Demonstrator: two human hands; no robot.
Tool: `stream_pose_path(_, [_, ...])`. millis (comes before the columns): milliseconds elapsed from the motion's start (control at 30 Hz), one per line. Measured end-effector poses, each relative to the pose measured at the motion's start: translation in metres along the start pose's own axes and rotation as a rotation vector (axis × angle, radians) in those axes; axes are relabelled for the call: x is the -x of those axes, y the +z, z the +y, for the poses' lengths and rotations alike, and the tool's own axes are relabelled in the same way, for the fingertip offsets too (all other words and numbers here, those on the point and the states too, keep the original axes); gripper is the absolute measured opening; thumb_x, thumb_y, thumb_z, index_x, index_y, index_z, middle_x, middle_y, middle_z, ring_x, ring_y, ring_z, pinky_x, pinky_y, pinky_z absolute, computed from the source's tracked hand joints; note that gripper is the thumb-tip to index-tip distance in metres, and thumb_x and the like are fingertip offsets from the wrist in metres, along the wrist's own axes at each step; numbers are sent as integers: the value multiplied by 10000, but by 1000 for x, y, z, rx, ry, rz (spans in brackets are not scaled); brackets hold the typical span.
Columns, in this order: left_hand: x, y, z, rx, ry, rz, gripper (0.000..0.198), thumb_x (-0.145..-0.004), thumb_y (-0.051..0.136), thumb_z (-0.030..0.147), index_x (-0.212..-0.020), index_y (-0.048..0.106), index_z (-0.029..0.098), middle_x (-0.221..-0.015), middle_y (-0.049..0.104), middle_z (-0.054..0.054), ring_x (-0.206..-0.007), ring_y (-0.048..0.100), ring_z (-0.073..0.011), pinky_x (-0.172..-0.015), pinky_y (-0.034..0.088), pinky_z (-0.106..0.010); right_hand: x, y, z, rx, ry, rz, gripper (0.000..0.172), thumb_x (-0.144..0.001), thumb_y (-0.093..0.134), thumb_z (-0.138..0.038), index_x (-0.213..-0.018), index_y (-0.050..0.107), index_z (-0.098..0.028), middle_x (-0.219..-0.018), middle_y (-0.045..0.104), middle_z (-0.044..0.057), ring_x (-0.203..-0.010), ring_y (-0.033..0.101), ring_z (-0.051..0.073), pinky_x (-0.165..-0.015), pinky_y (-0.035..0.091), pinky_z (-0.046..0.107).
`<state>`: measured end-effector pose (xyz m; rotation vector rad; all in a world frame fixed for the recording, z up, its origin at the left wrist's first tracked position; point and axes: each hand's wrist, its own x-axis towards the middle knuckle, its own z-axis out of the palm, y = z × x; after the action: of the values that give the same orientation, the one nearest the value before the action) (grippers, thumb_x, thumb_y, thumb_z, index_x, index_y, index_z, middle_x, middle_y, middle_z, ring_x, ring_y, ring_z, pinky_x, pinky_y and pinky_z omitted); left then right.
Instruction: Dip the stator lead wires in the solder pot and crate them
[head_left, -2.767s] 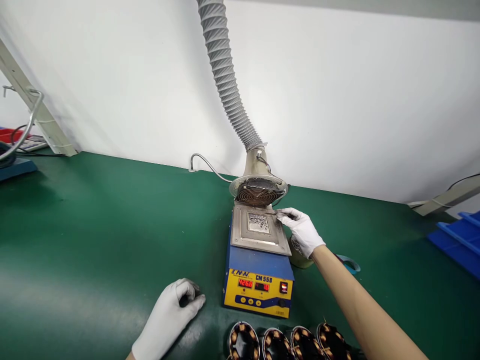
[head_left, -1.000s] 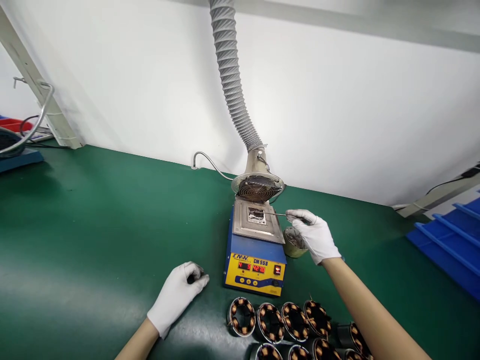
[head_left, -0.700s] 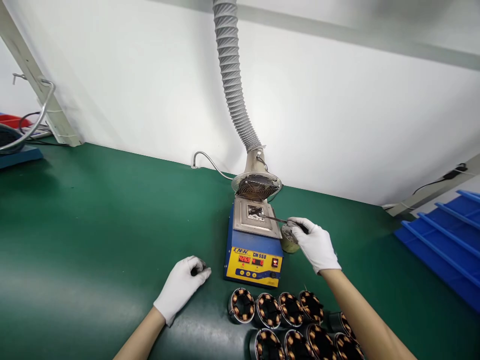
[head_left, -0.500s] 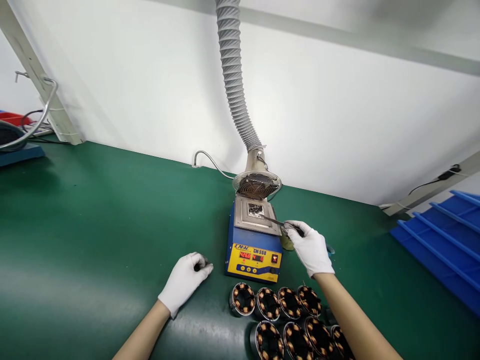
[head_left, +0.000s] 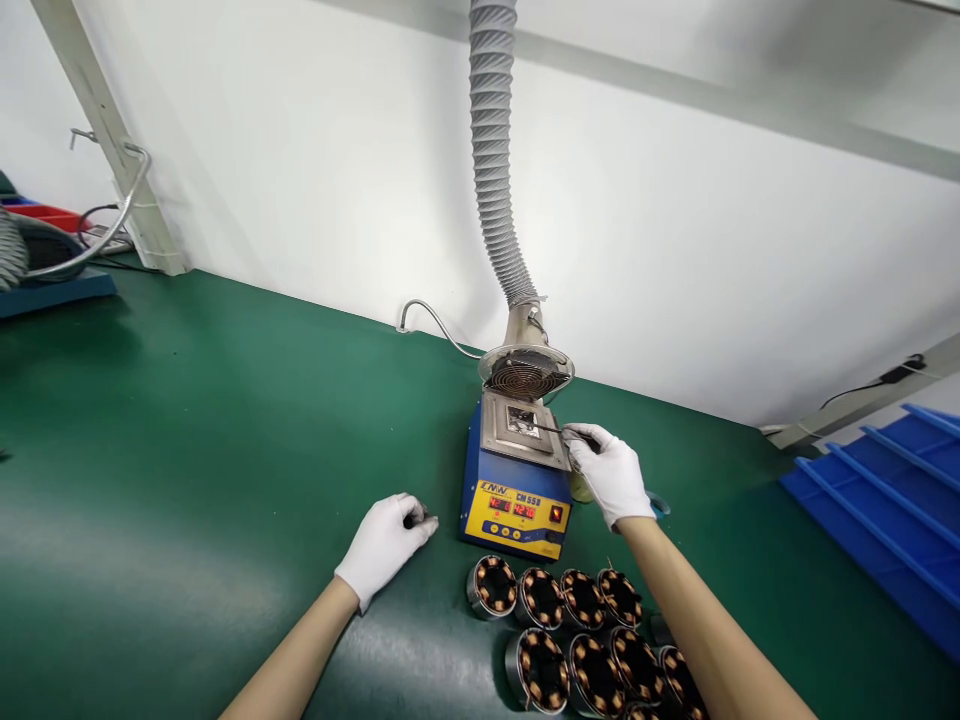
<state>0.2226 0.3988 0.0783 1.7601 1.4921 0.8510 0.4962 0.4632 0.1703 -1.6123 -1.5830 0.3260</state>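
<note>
My right hand (head_left: 611,478), in a white glove, is closed around a thin dark metal tool (head_left: 551,429). The tool's tip reaches over the small square pot of molten solder (head_left: 523,421), whose surface is partly dark and partly shiny. This pot sits in the top of a blue and yellow solder pot unit (head_left: 517,505) with lit red digits. To the left of the unit, my left hand (head_left: 386,545), also gloved, rests on the green table with fingers loosely curled and a gap before the thumb. Nothing shows in it.
Several motor stators with copper windings (head_left: 541,598) stand in rows before the unit. A round fume hood (head_left: 525,372) on a grey hose (head_left: 491,150) hangs behind the solder. Blue trays (head_left: 885,500) lie at the right. A light post (head_left: 112,140) rises at the left.
The tool now lies more level across the solder, and more bright surface shows there. My left hand stays resting beside the unit. The whole view has shifted slightly.
</note>
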Motion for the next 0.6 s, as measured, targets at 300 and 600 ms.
stream_pose_path(300, [0, 0, -2, -4, 5, -7, 253, -749, 488, 363, -567, 388, 218, -634, 531, 14, -634, 494, -159, -616, 351, -272, -2, -9, -16, 64, -90, -86, 231, -655, 489, -327, -760, 651, -199, -785, 698, 68, -729, 643, 224, -701, 512, 348])
stream_pose_path(600, [0, 0, -3, -8, 5, -4, 253, -751, 495, 368, -569, 402, 218, -654, 558, 12, -648, 523, -160, -612, 359, -268, -10, -24, -44, 542, -309, -156, 197, -724, 465, -226, -789, 651, -223, -786, 686, 43, -697, 619, 210, -641, 455, 306])
